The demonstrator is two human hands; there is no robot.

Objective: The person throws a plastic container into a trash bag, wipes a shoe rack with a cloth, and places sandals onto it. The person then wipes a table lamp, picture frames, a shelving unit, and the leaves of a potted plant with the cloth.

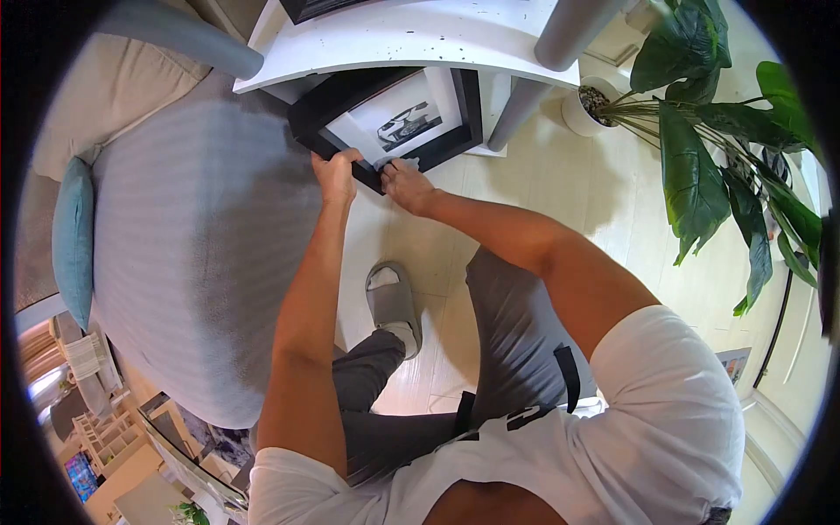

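Observation:
A black picture frame [442, 147] with a white mat and a black-and-white picture of a vehicle leans tilted under a white shelf. My left hand [335, 178] grips the frame's lower left edge, its thumb lying over the black border. Bunched in my right hand [406, 186] is a pale cloth or tissue [409, 164], pressed against the lower part of the frame near its border. The fingers of my right hand are closed around it and partly hide it.
The white shelf [411, 48] with grey posts stands above the frame, another dark frame on top. A grey-covered bed or sofa [192, 236] with a teal cushion [74, 241] lies left. A potted plant [582, 109] with large leaves stands right, on pale flooring [551, 188].

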